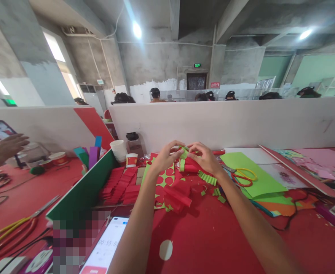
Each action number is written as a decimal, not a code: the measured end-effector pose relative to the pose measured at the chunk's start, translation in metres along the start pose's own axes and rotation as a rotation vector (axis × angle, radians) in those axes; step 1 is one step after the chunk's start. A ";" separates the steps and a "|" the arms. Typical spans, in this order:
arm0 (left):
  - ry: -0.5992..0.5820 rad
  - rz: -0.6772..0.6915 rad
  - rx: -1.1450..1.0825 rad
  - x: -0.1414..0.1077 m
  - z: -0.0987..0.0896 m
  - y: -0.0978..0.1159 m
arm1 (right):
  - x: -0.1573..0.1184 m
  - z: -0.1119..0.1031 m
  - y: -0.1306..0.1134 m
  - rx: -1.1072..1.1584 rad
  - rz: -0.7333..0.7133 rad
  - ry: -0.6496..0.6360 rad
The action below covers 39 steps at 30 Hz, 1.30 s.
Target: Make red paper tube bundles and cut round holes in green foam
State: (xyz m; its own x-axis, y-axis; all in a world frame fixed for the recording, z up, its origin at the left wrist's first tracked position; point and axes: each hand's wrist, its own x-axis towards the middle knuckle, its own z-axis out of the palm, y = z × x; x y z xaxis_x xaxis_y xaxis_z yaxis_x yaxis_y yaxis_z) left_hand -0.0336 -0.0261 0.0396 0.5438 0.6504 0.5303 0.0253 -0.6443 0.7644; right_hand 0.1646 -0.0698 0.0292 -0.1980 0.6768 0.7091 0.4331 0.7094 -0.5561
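Observation:
In the head view, my left hand (168, 156) pinches a small piece of light green paper (184, 153) between thumb and fingers. My right hand (204, 156) grips the same piece from the other side, fingertips close together. Just beneath the hands lies a red paper roll (190, 166) with a green band at its end. A pleated green paper strip (207, 177) rests below my right hand. Nearer to me is a second rolled red paper (177, 196), beside a green sheet with round red spots (165, 178). Small green scraps (221, 199) are scattered on the red tabletop.
Scissors (243, 177) lie on green sheets (253, 173) at the right. A green divider (82, 186), stacked red paper strips (118, 182), paper cups (118, 150) and a phone (106, 243) are at the left. Another person's hand (10, 146) is beyond the divider.

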 end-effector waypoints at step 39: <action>-0.032 0.041 0.019 -0.003 0.001 0.011 | -0.002 0.001 -0.001 0.231 0.227 -0.078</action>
State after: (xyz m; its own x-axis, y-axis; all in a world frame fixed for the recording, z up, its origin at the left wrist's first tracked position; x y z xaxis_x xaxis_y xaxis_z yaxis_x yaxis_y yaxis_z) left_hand -0.0338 -0.0351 0.0457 0.5716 0.6099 0.5489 0.0183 -0.6783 0.7346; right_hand 0.1637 -0.0720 0.0279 -0.1896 0.8294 0.5255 0.2644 0.5586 -0.7862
